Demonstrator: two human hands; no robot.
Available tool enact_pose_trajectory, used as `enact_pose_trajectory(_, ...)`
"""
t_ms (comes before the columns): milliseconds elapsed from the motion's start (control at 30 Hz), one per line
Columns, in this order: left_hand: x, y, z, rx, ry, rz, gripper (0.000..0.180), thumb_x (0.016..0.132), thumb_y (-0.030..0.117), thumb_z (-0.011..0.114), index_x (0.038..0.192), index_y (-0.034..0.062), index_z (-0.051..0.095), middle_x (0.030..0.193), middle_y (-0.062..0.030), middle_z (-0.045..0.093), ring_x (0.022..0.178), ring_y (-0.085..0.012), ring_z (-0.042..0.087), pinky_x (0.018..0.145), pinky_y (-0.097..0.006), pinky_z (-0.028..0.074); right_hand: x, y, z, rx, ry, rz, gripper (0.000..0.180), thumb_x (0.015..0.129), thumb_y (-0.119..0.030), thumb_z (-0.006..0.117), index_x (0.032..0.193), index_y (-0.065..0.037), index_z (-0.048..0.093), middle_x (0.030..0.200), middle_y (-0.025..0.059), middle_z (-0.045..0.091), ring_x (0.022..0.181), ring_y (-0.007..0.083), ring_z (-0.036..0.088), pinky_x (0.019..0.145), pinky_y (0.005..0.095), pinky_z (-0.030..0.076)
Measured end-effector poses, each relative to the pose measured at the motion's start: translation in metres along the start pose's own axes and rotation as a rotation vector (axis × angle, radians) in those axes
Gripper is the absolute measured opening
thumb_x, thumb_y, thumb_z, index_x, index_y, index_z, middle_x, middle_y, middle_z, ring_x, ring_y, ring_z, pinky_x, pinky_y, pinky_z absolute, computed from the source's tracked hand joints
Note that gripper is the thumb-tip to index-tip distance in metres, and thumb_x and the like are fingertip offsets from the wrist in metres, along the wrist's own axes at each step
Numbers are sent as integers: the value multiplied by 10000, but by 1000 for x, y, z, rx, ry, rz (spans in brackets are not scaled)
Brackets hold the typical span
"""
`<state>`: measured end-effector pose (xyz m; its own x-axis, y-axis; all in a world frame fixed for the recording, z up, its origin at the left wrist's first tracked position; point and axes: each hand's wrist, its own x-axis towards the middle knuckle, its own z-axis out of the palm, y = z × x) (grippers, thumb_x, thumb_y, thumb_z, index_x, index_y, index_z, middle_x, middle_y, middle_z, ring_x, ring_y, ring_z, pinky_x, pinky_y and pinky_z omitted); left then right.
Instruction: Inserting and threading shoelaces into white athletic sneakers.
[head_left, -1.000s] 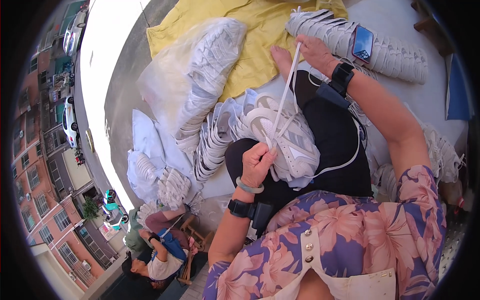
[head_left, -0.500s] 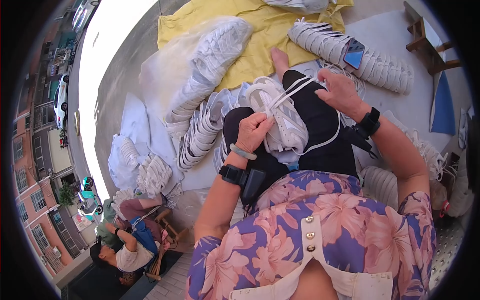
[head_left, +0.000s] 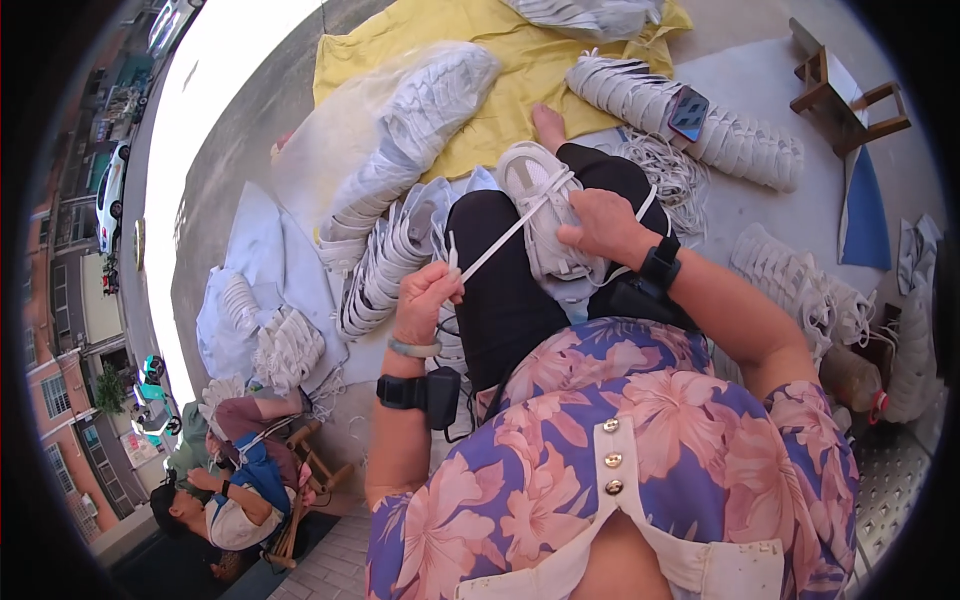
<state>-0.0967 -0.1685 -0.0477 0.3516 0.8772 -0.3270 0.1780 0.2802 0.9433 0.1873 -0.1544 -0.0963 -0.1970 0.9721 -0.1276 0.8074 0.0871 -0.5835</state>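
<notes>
A white and grey sneaker rests on my black-clothed lap, its toe pointing away from me. A white shoelace runs taut from its eyelets down to the left. My left hand pinches that lace near its end, with the tip sticking up above the fingers. My right hand is closed at the sneaker's right side, thumb near the lacing; its fingertips are partly hidden. Another length of lace loops out past the right hand over my knee.
Rows of nested white shoe uppers lie left of my legs. A phone sits on another row at far right, beside a heap of laces. Beyond is a yellow cloth. A wooden stool stands right; a seated person works at lower left.
My left hand has drawn the lace down and left, away from the sneaker. My right hand has come in from the upper right to the sneaker's side.
</notes>
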Motion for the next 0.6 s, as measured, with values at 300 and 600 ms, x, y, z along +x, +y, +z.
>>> enact_pose_trajectory(300, -166, -41, -211, -636, 717, 95, 298, 824, 140, 463, 546, 76, 376, 730, -93, 534, 735, -232, 520, 768, -365, 429, -9, -1, -11, 134, 6, 27, 381, 742, -348, 550, 837, 20, 535, 781, 222, 585, 772, 384, 576, 697, 428, 448)
enact_pose_trajectory(600, -6, 22, 3, -197, 117, -15, 211, 918, 201, 490, 852, 22, 581, 662, -29, 549, 493, -80, 502, 516, -204, 447, -21, 17, -25, 471, -5, -48, 237, 844, -167, 426, 761, 23, 540, 690, 174, 552, 645, 296, 536, 640, 364, 433)
